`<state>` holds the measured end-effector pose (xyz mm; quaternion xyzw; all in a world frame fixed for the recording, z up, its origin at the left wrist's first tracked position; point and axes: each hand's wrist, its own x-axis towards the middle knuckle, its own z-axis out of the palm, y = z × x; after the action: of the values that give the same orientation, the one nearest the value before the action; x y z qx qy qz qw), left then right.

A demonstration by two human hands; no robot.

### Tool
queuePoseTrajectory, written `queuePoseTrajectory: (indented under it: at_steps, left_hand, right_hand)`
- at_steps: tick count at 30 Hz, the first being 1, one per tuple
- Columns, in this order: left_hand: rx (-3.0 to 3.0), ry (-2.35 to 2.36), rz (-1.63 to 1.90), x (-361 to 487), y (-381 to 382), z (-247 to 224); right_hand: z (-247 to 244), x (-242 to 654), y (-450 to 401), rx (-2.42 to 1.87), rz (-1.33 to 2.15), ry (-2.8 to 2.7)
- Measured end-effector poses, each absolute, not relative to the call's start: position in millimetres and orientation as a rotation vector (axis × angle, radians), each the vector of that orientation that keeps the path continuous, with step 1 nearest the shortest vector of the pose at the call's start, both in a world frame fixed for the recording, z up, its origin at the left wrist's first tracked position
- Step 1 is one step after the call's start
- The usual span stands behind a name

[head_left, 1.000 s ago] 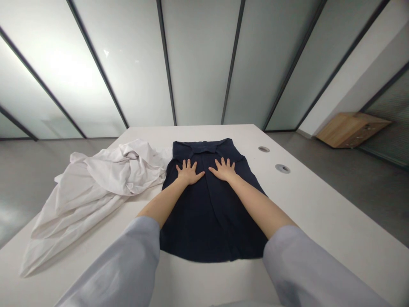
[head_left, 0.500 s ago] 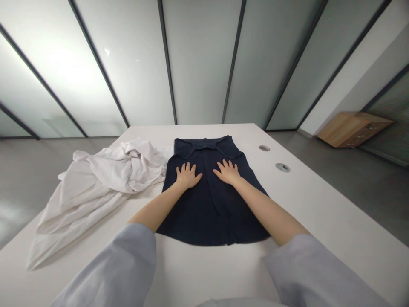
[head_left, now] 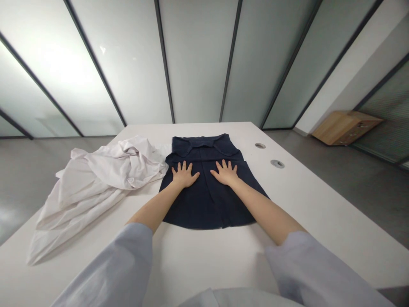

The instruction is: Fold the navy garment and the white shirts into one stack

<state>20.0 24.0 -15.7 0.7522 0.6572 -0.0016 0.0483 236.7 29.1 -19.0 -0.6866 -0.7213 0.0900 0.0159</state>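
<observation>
A dark navy garment that looks like a skirt (head_left: 204, 204) lies on the white table (head_left: 204, 260) in front of me, its flared hem nearest my body. Across it, just beyond my fingertips, runs a crease where the cloth overlaps. My left hand (head_left: 184, 175) rests palm down on the left half, fingers spread. On the right half, my right hand (head_left: 226, 174) lies flat in the same way, thumb pointing inward. Neither hand grips the cloth.
A crumpled white cloth (head_left: 105, 170) is heaped on the left of the table, touching the navy garment. Two round cable grommets (head_left: 277, 163) are set into the tabletop at right. Frosted glass panels (head_left: 198, 64) stand behind, and a wooden cabinet (head_left: 338, 127) is on the floor at right.
The garment's near hem has shifted away from me, and a crosswise fold has formed beyond my fingers. Both hands stay flat on the cloth. The view has turned slightly.
</observation>
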Motion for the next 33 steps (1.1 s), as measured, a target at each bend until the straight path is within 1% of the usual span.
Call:
queuePoseTrajectory:
  at_steps: [4, 9, 12, 19, 27, 33]
  left_hand:
    - [2.327, 2.006, 0.041, 19.6, 27.4, -12.1]
    - [2.518, 2.021, 0.297, 20.3, 13.1, -7.2]
    - [2.603, 1.916, 0.281, 18.8, 4.1, -3.8]
    - [2.642, 1.790, 0.243, 9.4, -20.4, 0.0]
    - [2.634, 1.691, 0.291, -0.9, -47.7, -4.0]
    - [2.650, 1.618, 0.373, -6.1, -48.3, 0.1]
  right_hand:
    - [-17.8, 235.1, 32.9, -2.114, 0.220, -2.219]
    - [-10.9, 232.5, 20.9, -1.959, -0.049, -2.245]
    - [-3.2, 230.9, 8.9, -1.838, -0.115, -2.333]
    - [3.2, 244.6, -27.1, -1.672, -0.069, -2.522]
    - [-17.5, 259.0, -52.0, -1.586, 0.058, -2.451]
    - [-18.1, 265.6, -49.0, -1.500, 0.140, -2.397]
